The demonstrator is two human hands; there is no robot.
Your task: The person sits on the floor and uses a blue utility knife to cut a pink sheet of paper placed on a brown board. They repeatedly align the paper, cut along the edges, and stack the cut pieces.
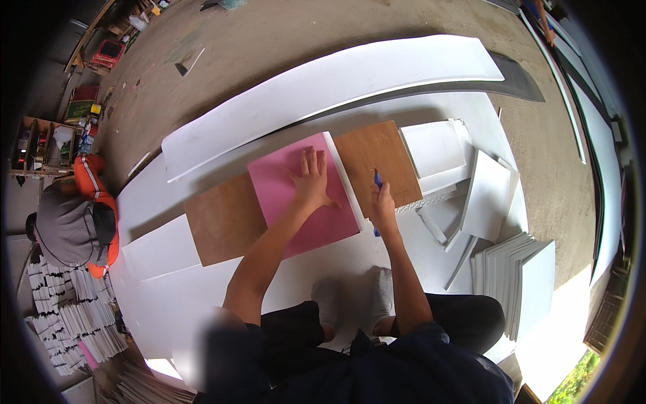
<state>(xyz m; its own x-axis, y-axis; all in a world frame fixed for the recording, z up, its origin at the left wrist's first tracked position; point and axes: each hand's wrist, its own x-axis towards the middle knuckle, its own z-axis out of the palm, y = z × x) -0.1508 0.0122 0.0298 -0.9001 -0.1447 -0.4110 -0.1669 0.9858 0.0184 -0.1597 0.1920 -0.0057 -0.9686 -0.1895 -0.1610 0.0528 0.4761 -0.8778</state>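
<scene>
My left hand (311, 180) lies flat with fingers spread on a pink board (277, 168). A narrow white strip (342, 176) runs along the pink board's right edge. Fingers closed, my right hand (382, 210) grips a blue utility knife (377, 179) just right of that strip, over a brown board (398, 156). Whether the blade touches anything is too small to tell. Another brown board (219, 219) shows to the left, partly covered by the pink one.
A long white panel (323, 84) lies beyond the boards. At right are loose white pieces (431, 148) and a stack of white sheets (535, 283). My socked feet (382, 293) are close by. A person in orange and grey (74, 222) crouches at left, near stacked strips (81, 316).
</scene>
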